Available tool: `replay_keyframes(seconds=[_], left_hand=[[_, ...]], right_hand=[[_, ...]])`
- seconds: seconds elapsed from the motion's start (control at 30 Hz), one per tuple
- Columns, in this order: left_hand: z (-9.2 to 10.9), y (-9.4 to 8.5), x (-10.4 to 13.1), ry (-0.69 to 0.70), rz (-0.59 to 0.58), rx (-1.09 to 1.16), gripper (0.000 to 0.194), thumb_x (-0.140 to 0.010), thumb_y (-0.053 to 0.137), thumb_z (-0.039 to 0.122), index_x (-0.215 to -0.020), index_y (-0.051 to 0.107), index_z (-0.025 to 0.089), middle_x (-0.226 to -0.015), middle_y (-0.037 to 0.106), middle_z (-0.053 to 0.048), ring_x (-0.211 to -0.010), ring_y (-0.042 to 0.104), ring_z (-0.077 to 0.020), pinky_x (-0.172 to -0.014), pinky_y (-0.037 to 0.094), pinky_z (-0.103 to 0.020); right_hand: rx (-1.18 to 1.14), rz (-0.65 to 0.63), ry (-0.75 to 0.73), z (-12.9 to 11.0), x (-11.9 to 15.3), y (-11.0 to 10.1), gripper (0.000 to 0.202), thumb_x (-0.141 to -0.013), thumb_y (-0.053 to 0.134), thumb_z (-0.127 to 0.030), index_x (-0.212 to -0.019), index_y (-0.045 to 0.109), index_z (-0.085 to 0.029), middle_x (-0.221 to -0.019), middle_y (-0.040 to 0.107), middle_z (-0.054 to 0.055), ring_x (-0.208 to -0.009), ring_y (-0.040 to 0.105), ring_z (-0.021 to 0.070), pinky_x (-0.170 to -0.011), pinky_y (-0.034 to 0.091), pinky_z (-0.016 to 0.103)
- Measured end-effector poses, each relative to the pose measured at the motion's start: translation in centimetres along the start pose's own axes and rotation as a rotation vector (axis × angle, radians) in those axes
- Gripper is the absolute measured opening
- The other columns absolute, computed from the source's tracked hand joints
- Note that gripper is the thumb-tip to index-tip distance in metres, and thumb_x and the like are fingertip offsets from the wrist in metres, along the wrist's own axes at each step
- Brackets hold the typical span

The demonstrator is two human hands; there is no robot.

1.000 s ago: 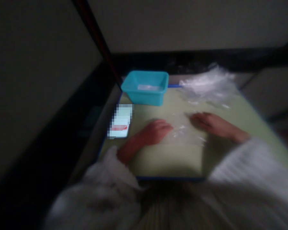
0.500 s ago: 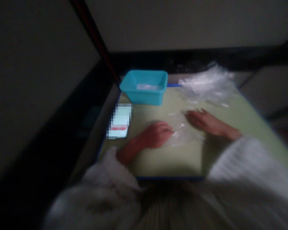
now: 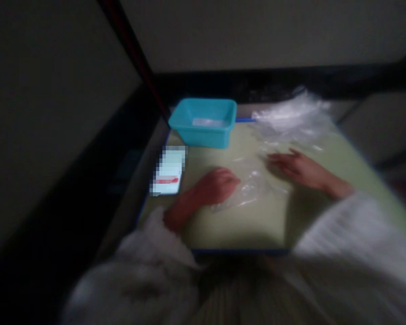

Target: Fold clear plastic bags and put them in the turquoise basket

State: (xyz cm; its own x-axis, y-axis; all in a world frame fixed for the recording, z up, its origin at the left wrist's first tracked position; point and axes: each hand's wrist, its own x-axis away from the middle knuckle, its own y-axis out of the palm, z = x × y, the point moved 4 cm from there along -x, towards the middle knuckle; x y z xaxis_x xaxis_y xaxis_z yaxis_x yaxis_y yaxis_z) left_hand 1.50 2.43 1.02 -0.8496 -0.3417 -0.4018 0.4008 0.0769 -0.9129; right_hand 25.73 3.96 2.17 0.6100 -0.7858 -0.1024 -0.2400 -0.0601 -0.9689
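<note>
A clear plastic bag (image 3: 250, 185) lies flat on the yellow-green table (image 3: 237, 230) in front of me. My left hand (image 3: 221, 186) is closed at the bag's left side, its fingers curled together over the plastic; whether it pinches the bag or something small is too blurred to tell. Just right of the bag, my right hand (image 3: 296, 168) hovers over or rests on the table with its fingers apart and nothing in them.
A turquoise basin (image 3: 206, 136) with something whitish inside stands at the back left. Below it lies a lit phone-like screen (image 3: 171, 169), pixelated. A heap of clear plastic bags (image 3: 294, 117) covers the back right corner. A wall rises behind.
My right hand has moved a little right and up, its fingers more spread. My left hand has shifted slightly left, and more of the bag shows below it.
</note>
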Motion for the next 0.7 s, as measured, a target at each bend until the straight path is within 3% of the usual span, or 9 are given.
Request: replay_keyframes(seconds=[0.13,0.5,0.7], left_hand=[[-0.4,-0.2,0.3,0.011,0.033,0.012,0.025,-0.088,0.039,0.016,-0.091,0.064,0.014,-0.089,0.069,-0.009,-0.087,0.063,-0.0174,-0.086,0.048,-0.037],[0.9,0.4,0.6,0.093,-0.002,0.114,0.025,-0.081,0.043,0.014,-0.095,0.064,0.013,-0.094,0.070,-0.009,-0.090,0.062,-0.0179,-0.090,0.047,-0.037],[1.5,0.0,0.2,0.101,-0.004,0.142,0.024,-0.083,0.043,0.015,-0.095,0.065,0.011,-0.093,0.070,-0.011,-0.091,0.061,-0.0193,-0.089,0.048,-0.037]], right_hand=[[-0.014,-0.050,-0.036,0.0,0.3,-0.1,0.037,-0.092,0.033,-0.030,-0.118,0.059,-0.022,-0.129,0.057,0.009,-0.113,0.056,0.0281,-0.100,0.031,0.057],[0.055,0.002,0.043,0.0,-0.1,0.5,0.043,-0.095,0.030,-0.033,-0.134,0.044,-0.023,-0.130,0.056,0.010,-0.111,0.058,0.0281,-0.101,0.029,0.059],[0.065,-0.022,0.051,0.6,-0.4,1.6,0.046,-0.093,0.031,-0.030,-0.138,0.038,-0.023,-0.137,0.049,0.011,-0.120,0.051,0.0301,-0.101,0.026,0.062]])
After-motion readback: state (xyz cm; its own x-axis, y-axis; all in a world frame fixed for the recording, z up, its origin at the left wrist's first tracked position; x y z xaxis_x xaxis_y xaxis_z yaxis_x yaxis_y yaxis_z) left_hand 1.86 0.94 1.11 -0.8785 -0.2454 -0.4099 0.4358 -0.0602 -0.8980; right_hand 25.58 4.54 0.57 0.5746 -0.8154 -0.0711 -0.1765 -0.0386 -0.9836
